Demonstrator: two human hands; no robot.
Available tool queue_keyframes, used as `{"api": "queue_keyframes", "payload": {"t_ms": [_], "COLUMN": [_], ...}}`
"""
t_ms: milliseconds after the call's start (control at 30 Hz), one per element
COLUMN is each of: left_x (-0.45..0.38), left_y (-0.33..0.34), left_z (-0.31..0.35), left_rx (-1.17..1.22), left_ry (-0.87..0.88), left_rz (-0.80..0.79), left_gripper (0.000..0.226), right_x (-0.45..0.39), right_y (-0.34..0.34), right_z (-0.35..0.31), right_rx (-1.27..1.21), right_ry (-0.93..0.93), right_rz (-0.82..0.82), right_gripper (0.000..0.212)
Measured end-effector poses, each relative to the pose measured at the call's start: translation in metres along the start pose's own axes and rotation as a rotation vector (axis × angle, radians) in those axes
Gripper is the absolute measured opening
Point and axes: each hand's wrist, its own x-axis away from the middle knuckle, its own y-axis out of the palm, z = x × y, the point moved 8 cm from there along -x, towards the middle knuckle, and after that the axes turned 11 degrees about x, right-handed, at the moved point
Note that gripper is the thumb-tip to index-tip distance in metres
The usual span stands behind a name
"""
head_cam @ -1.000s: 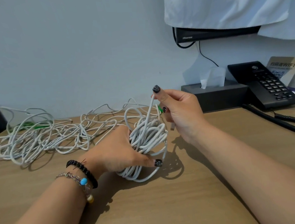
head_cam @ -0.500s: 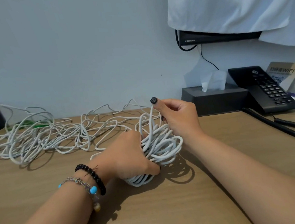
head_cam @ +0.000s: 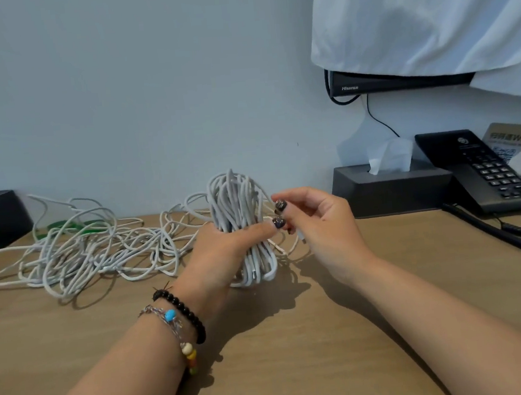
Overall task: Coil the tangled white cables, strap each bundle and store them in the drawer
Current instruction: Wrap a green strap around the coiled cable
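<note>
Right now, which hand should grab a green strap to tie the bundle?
Probably the right hand: it pinches only the loose cable end. The left hand grips the coiled bundle, though the green straps lie on its side.

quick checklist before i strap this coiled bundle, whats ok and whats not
1. Bundle gripped: ok. The left hand holds the coiled white cable bundle round its middle, upright.
2. Loose end under control: ok. The right hand pinches the cable tail beside the bundle.
3. Coils gathered: ok, the loops lie together.
4. Strap at hand: cannot tell; green pieces lie under the tangled cables, unclear what they are.
5. Remaining cables coiled: not ok, still tangled on the wooden desk.
6. Drawer ready: cannot tell, none in view.
</note>
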Motion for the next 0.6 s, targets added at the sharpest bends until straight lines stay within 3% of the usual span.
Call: {"api": "queue_keyframes", "payload": {"t_ms": [100,200,400,533,600], "left_x": [-0.003,-0.006,-0.007,-0.010,-0.010], "left_y": [-0.005,-0.010,-0.011,-0.009,-0.012], "left_z": [-0.002,-0.007,-0.011,-0.014,-0.014], "left_rx": [0.137,0.196,0.195,0.135,0.117], "left_ry": [-0.014,-0.077,-0.093,-0.130,-0.096], "left_rz": [0.018,0.026,0.010,-0.058,-0.013], "left_gripper": [0.043,0.050,0.038,0.050,0.044], "right_x": [0.007,0.007,0.007,0.009,0.011], "right_y": [0.013,0.018,0.018,0.020,0.024], "right_z": [-0.003,0.004,0.012,0.014,0.013], "right_rx": [0.002,0.020,-0.033,-0.007,0.061], "right_ry": [-0.035,-0.003,0.051,0.059,0.030], "right_rz": [-0.107,-0.124,-0.109,-0.127,-0.133], "right_gripper": [0.026,0.027,0.018,0.021,0.024]}}
